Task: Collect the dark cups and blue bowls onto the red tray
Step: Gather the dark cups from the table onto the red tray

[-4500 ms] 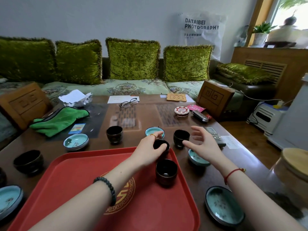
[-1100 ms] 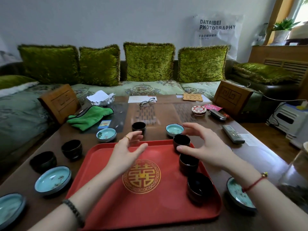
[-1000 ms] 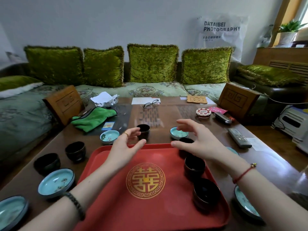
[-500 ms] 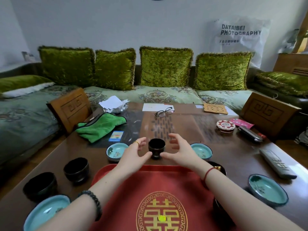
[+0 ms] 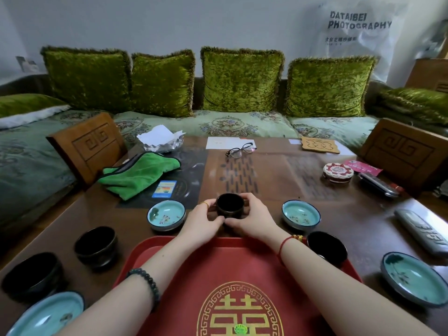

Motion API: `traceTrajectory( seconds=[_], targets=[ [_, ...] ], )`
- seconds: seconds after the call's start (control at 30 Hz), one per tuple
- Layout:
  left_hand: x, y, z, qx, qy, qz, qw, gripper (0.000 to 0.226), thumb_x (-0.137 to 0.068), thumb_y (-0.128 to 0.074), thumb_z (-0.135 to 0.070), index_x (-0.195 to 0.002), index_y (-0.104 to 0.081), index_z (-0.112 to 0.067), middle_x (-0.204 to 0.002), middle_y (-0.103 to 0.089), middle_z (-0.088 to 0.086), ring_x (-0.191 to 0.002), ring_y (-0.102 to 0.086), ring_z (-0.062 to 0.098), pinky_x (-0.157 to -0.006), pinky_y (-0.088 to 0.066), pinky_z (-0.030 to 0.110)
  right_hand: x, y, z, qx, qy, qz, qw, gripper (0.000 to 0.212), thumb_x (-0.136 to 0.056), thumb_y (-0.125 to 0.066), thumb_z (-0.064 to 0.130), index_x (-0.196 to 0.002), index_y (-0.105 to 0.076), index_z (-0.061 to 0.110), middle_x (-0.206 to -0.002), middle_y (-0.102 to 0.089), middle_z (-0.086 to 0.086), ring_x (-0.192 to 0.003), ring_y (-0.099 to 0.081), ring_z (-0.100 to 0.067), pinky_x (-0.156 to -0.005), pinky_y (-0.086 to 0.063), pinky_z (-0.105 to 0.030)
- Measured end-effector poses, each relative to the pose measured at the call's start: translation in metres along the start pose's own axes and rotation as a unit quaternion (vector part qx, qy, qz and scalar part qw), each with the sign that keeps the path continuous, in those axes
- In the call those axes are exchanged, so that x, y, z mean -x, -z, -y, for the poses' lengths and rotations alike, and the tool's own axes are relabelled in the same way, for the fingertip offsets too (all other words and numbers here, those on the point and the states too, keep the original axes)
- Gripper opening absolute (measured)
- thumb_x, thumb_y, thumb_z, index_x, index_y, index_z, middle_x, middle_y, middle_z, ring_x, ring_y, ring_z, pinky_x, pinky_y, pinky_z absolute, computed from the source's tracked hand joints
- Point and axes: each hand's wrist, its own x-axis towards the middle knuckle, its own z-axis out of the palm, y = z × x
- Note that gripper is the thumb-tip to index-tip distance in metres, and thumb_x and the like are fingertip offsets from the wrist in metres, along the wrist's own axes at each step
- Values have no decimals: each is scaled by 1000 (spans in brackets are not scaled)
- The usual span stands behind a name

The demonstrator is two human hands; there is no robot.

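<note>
A dark cup sits mid-scene, just beyond the far rim of the red tray, clasped from both sides. The left hand curls round its left wall and the right hand round its right wall, with the thumbs meeting on the near side. The thumbs hide the cup's foot, so I cannot tell whether it rests on the surface or is lifted.

Four dark cups show in all. Besides the held one, a corner cup sits at the tray's far right corner, partly behind the right wrist. A left far cup and a left near cup stand on the surface left of the tray.

Four blue bowls show, all off the tray. The left bowl is just beside the left hand, and the right bowl is near the right hand. The near right bowl lies right of the tray, and the near left bowl is cut off by the bottom edge.

The forearms cover part of the tray, and its near end runs out of view. Farther off lie a green cloth, glasses and, at right, a remote.
</note>
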Motion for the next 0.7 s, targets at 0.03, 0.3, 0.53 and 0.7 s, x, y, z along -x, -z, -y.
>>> traceTrajectory(
  seconds=[0.03,0.3,0.53,0.7],
  targets=[
    [0,1,0,8,-4,-2,1000,46,-81,-60,-18,-126,-49,-15,-127,-58,2,-120,-51,16,-103,-36,27,1,3,2,4,5,-3,1000,63,-61,-80,15,-116,-49,12,-114,-64,-7,-106,-61,-20,-97,-47,-35],
    [21,12,-29,70,-90,-30,993,38,-81,-63,-15,-118,-54,-13,-108,-61,-3,-86,-55,-7,-71,-35,-8,30,45,33,27,68,-15,997,61,-62,-81,20,-115,-52,12,-107,-62,0,-92,-60,-11,-87,-46,-21],
    [49,9,-64,52,-138,4,989,44,-78,-67,-26,-119,-54,-21,-107,-66,-3,-99,-61,9,-90,-45,17,64,91,34,86,87,4,993,61,-57,-84,30,-109,-54,19,-106,-65,1,-99,-62,-14,-95,-48,-33],
    [65,-5,-74,60,-146,29,987,40,-76,-69,-21,-114,-56,-21,-103,-66,-1,-91,-65,10,-90,-50,26,88,107,27,128,79,16,989,59,-58,-83,31,-109,-55,19,-102,-62,5,-103,-58,-9,-90,-42,-23]
  ],
)
